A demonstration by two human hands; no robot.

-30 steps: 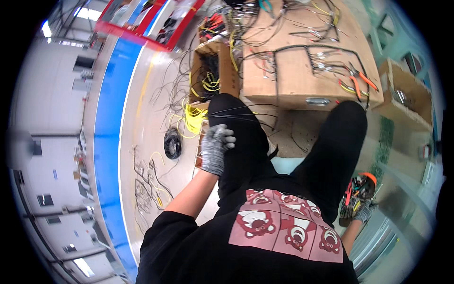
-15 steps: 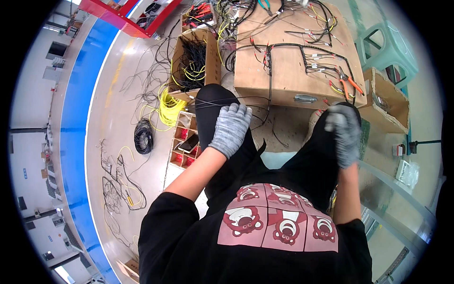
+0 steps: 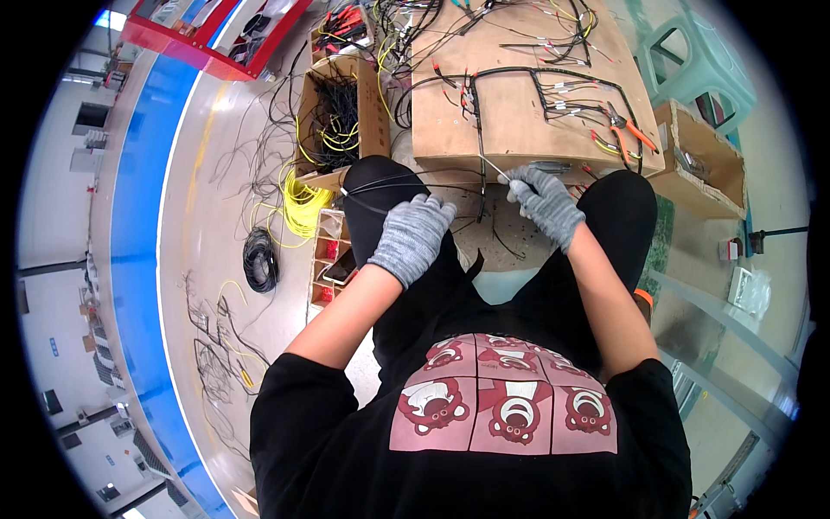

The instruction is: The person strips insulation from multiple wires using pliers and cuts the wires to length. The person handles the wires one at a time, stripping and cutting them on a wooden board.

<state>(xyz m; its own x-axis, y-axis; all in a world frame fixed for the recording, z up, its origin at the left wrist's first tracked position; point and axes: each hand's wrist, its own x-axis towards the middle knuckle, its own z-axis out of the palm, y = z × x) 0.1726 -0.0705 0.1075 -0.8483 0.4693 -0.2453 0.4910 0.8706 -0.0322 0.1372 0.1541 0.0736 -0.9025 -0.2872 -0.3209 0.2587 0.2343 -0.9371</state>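
Note:
Both my hands wear grey knit gloves. Over my left thigh, my left hand (image 3: 413,233) is closed on thin black wires (image 3: 393,183) that cross my left knee and run toward the board. My right hand (image 3: 545,206) is in front of the wooden box's near side, pinching a thin pale stick-like strip (image 3: 495,168) that points up and left; its exact kind is unclear. The strip's tip is close to a black cable (image 3: 481,143) hanging over the edge. That cable belongs to a wiring harness (image 3: 519,75) laid out on the wooden box (image 3: 510,130), with red-tipped branches and white labels.
Orange-handled pliers (image 3: 631,131) lie at the box's right side. A carton of black wires (image 3: 373,130), a yellow wire coil (image 3: 304,206), a black coil (image 3: 260,261) and a divided tray (image 3: 324,251) stand left. At right are an open carton (image 3: 705,186) and green stool (image 3: 692,73).
My right hand has swung left from above my right knee to the front of the box, with the pale strip now visible. My left hand stays near my left thigh.

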